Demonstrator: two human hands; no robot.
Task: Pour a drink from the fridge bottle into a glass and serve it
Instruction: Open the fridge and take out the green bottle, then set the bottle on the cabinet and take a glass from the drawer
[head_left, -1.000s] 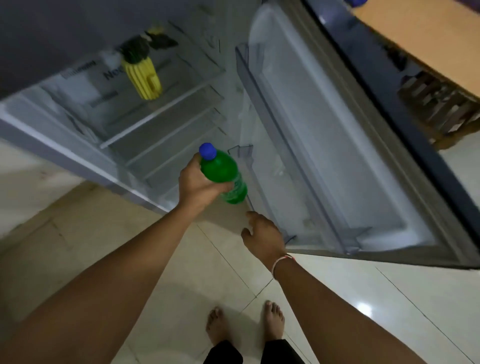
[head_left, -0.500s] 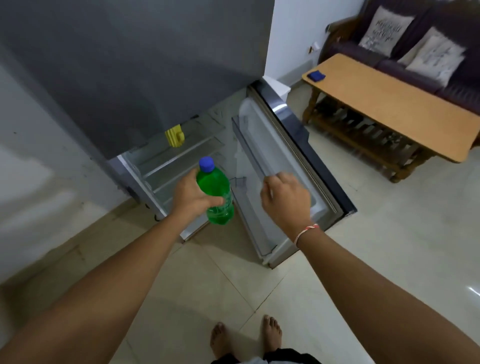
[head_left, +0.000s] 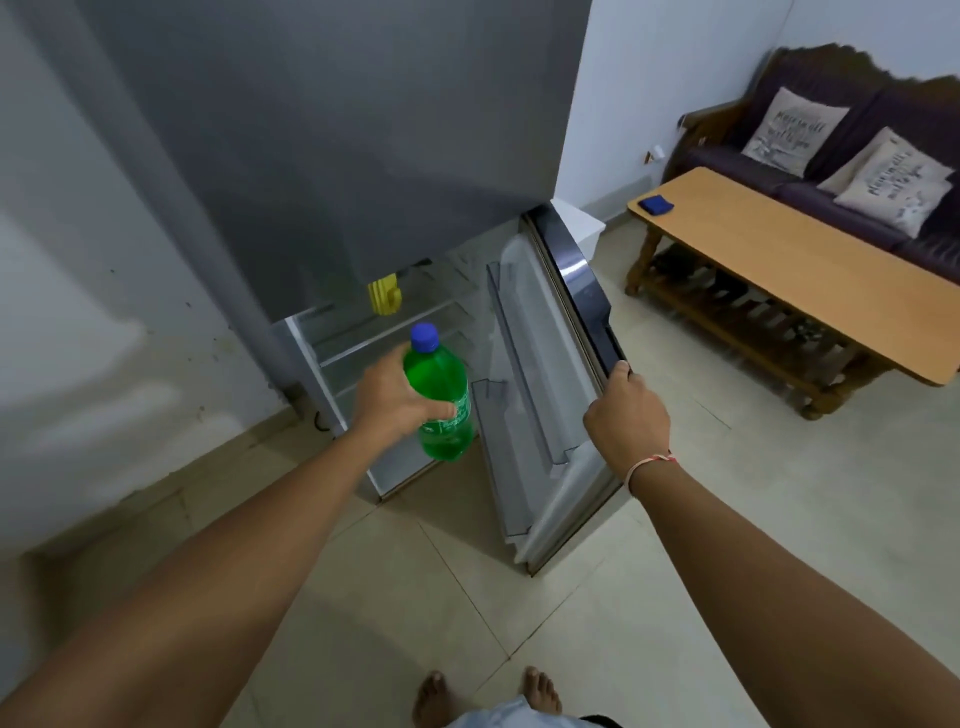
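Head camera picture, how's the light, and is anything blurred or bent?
Head view: dim, even indoor light; glare streak on the fridge door edge; wall at left smeared soft; wide-angle lens bows the fridge sides; bottle in the left hand fairly sharp; right hand casts no clear shadow.

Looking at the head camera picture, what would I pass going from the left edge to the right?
Left hand → green bottle → open fridge door → right hand → wooden table → sofa cushions.

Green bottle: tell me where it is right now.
In the head view the green bottle sits centre-frame, gripped by the left hand in front of the open fridge, left of its open door.
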